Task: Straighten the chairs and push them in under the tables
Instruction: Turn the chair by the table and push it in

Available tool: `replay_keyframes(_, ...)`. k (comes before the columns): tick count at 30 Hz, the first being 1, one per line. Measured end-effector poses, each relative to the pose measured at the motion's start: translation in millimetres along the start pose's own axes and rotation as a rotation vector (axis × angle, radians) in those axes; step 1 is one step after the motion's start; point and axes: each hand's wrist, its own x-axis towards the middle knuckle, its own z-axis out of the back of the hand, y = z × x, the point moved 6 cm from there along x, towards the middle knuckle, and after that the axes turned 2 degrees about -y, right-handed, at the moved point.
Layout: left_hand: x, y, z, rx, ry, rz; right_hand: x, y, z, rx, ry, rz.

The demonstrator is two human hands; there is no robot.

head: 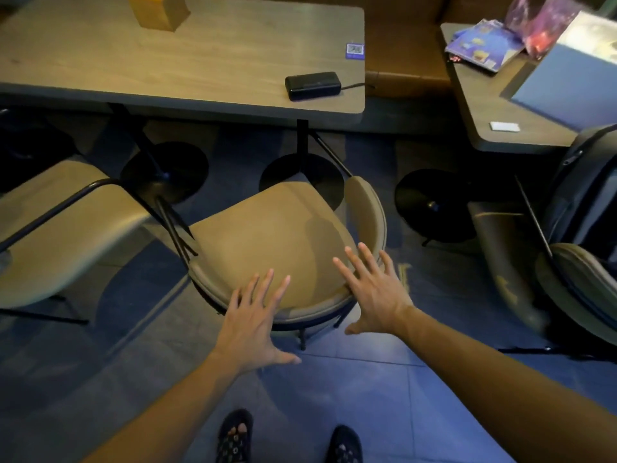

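From the head camera, the floor is dark blue tile under dim light, with a brown bench along the far wall. Both hands reach forward with fingers spread and straight, gripping nothing. The left hand lies over the near rim of a tan chair; the right hand is at the chair's near right edge, where the curved backrest begins. Whether either palm presses the seat I cannot tell. The chair sits turned: its backrest stands to the right of the hands, so the seat faces left instead of toward the table beyond the fingertips. The seat is pulled clear of the table edge, with two round black bases between. A second chair stands left of the left hand, close to the first. Right of the right hand, open floor separates the chair from another table. A black power bank rests on the far table's near right corner.
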Motion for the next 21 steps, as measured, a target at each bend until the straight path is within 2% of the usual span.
replay_keyframes(5,31.0,-12.3,-6.5,0.090,0.119,0.113,27.1,-26.0,-6.7,-0.071,0.013,0.101)
replay_keyframes(10,46.0,-6.8,-19.9,0.201,0.304,0.097,54.5,-45.7,-19.2,-0.185,0.047,0.186)
replay_keyframes(14,51.9,-6.1,-25.1,0.185,0.302,0.074,66.3,-41.8,-23.4,-0.208,0.012,0.352)
replay_keyframes(21,50.2,-7.4,-20.9,0.243,0.304,0.036,62.0,-40.0,-21.0,-0.256,-0.005,0.324)
